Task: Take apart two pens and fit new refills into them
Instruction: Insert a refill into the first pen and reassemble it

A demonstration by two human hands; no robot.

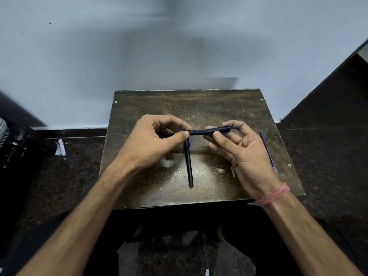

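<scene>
1. Pen point(201, 132) front and centre, black, held level across the middle of the frame above the tabletop point(199, 108), with a thin blue ring showing at its midpoint.
2. Left hand point(157, 140) has the left end of it: thumb and forefinger pinching the barrel just left of that blue ring, the other fingers curled in behind.
3. Right hand point(239, 148) takes the right end: thumb and fingertips curled round the barrel in a pinching grip, palm turned up toward the camera.
4. Second black pen point(188, 166) lies flat on the tabletop right below the held one, pointing toward the bottom of the frame, its upper end tucked under the left thumb's outline.
5. Thin purple refill point(267, 150) lies on the tabletop at centre right, along the right edge, partly hidden behind the right hand.
6. Small pale stick-like item point(233, 172) peeks out by the heel of the right hand; too blurred to tell what it is.
7. Pink thread band point(273, 194) wraps the right wrist.
8. Tabletop itself is a dark, scuffed, speckled board with a shiny worn patch at its near middle.
9. Dark speckled floor point(69, 176) surrounds it, with a scrap of white paper point(60, 147) at centre left.
10. Pale blue-grey wall point(139, 46) fills the upper frame.
</scene>
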